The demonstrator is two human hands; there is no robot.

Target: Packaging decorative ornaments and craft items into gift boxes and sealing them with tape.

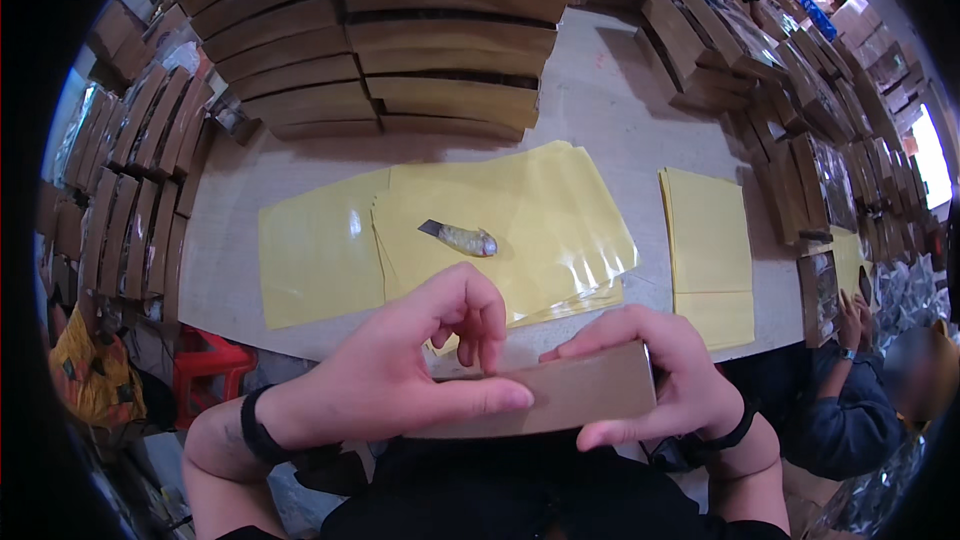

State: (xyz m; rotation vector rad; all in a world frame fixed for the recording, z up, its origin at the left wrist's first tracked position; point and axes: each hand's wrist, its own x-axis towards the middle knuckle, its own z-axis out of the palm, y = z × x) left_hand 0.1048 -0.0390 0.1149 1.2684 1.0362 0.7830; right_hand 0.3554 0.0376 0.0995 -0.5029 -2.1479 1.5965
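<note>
A shallow brown cardboard box point(590, 387) is held close to my body, standing on its side. Its right end sits in my right hand point(680, 380), with fingers over the far edge and the thumb below on the near face. My left hand point(425, 355) is at the box's left part, thumb laid along its near face and fingers curled behind the top edge; the fingertips are partly hidden. Just beyond, a knife-like blade with a tape-wrapped handle point(466, 239) lies on a fanned stack of glossy yellow sheets point(545, 200).
More yellow sheets point(710, 240) lie to the right on the pale table point(590, 70). Stacked cardboard boxes point(450, 35) rise at the back, with others on both sides. A red plastic stool point(210, 370) stands at left. At far right, a co-worker's hands point(852, 320) are near another yellow sheet.
</note>
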